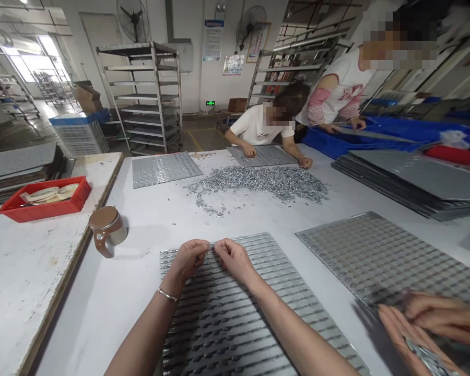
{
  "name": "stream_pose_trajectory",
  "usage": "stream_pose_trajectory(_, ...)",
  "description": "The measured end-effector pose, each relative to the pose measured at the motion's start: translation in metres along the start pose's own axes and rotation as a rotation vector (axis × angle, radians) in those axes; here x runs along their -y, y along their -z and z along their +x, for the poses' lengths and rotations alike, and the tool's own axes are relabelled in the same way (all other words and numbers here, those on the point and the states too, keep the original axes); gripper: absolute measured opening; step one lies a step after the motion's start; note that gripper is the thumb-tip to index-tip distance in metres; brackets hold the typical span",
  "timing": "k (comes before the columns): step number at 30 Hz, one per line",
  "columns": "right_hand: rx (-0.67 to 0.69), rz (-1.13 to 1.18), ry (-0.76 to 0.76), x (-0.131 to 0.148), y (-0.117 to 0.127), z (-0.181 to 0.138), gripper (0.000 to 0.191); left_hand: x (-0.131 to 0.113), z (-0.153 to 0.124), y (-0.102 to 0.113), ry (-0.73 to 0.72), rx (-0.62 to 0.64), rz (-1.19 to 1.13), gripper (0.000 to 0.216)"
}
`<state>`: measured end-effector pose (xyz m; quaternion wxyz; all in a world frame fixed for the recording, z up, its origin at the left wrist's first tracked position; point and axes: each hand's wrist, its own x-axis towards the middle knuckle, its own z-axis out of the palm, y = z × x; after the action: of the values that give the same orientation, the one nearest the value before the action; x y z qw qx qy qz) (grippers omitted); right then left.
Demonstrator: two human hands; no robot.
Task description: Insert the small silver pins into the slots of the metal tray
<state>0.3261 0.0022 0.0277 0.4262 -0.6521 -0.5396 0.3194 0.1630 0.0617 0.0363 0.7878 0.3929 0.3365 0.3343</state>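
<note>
Both of my hands are over a grey metal tray (272, 261) that carries rows of small dark, leaf-shaped metal pieces. Near its far edge, my left hand (190, 259) is closed in a pinch, with a silver bangle on the wrist. My right hand (234, 257), also pinched, meets it fingertip to fingertip. Whatever lies between the fingertips is too small and hidden to name. Beyond the tray, a heap of loose small metal pieces (258, 183) spreads across the white table (141, 292).
At right, a co-worker's hands (426, 324) hold metal pieces beside another filled tray (360, 245). Two people work across the table near a tray (266, 155). A brown-handled mug (115, 230), a red bin (47, 209) and stacked plates (407, 172) stand around.
</note>
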Motion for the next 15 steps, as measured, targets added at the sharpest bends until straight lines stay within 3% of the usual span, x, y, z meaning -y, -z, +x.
stream_pose_trajectory(3, 0.085, 0.186, -0.092, 0.011, 0.005, -0.005, 0.032, 0.001, -0.002, -0.002, 0.03, 0.032, 0.044, 0.039)
stream_pose_trajectory(8, 0.167, 0.3, -0.156, 0.011, 0.011, -0.007, 0.03, 0.003, -0.004, -0.005, 0.065, 0.028, 0.106, 0.036)
stream_pose_trajectory(15, 0.129, -0.208, -0.11, -0.009, 0.013, 0.002, 0.02, 0.001, 0.004, 0.002, 0.031, -0.143, -0.043, 0.026)
